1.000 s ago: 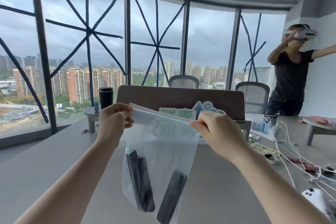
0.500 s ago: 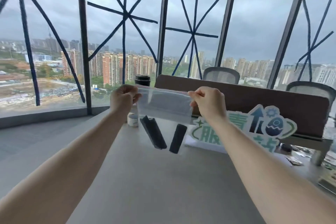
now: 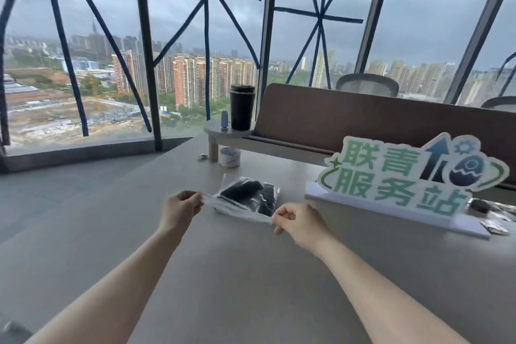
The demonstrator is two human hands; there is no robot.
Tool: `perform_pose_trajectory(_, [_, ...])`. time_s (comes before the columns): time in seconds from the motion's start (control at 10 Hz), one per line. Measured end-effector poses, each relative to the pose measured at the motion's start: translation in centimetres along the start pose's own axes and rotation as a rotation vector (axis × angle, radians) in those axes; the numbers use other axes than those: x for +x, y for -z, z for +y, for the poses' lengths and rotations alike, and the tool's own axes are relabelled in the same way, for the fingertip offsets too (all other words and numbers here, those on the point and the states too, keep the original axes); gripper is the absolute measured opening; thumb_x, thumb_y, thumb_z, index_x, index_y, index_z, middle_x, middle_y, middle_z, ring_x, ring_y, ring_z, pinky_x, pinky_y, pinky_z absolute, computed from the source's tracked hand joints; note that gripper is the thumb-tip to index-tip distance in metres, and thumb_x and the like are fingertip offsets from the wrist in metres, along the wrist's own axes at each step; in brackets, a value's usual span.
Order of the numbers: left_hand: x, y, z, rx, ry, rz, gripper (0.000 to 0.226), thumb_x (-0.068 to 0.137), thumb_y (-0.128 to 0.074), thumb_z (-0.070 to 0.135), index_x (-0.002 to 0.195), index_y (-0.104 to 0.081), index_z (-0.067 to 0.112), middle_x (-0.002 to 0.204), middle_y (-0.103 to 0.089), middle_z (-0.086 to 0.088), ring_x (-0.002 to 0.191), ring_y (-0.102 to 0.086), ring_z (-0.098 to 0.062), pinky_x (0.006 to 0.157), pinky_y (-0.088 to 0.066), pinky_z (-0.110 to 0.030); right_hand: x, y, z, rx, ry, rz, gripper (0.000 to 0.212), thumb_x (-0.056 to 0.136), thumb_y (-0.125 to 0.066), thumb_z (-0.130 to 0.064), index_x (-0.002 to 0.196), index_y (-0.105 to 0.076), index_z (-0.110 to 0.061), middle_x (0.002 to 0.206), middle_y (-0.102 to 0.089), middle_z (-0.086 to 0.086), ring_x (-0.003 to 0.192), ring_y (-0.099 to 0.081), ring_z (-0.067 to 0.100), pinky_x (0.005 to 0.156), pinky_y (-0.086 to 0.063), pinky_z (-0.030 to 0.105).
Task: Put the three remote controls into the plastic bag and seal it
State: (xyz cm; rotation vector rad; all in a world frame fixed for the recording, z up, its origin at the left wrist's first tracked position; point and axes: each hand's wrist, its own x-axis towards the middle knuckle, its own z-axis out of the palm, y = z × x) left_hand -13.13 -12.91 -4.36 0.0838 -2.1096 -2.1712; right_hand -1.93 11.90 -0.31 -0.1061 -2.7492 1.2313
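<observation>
A clear plastic bag lies flat on the grey table, its mouth edge toward me. Black remote controls show through the plastic; I cannot count them exactly. My left hand pinches the left end of the bag's mouth strip. At the strip's right end my right hand pinches it too. The strip is stretched between both hands just above the table.
A green and white sign stands to the right of the bag. Behind it runs a brown divider panel. A black tumbler sits on a small raised shelf, with a tape roll below.
The bag hung in the air between my hands with the remotes dangling inside. Now it has come down and lies on the table, both hands still pinching the mouth edge.
</observation>
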Motion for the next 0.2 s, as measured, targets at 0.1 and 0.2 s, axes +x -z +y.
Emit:
perform_pose_trajectory(0.1, [-3.1,1.6,-0.1,0.072,-0.009,0.031,0.02,0.085,-0.057,0.006,0.1,-0.068,0.009,0.094,-0.069,-0.009,0.086,-0.063,-0.024,0.085,-0.051,-0.041,-3.7,2.5,-0.7,0.051,-0.002,0.038,0.009,0.092,-0.062,-0.025,0.088,-0.069,-0.022,0.076,-0.078,0.001,0.035,-0.047,0.001,0.049,-0.039,0.023])
perform_pose_trajectory(0.2, [-8.7,3.8,-1.8,0.137,-0.068,0.095,0.018,0.081,-0.061,0.009,0.087,-0.07,0.024,0.085,-0.072,0.006,0.084,-0.064,-0.021,0.084,-0.051,-0.044,-9.2,6.8,-1.5,0.273,0.054,0.196,0.016,0.095,-0.06,-0.017,0.084,-0.071,-0.018,0.073,-0.077,0.002,0.037,-0.042,0.014,0.043,-0.039,0.024])
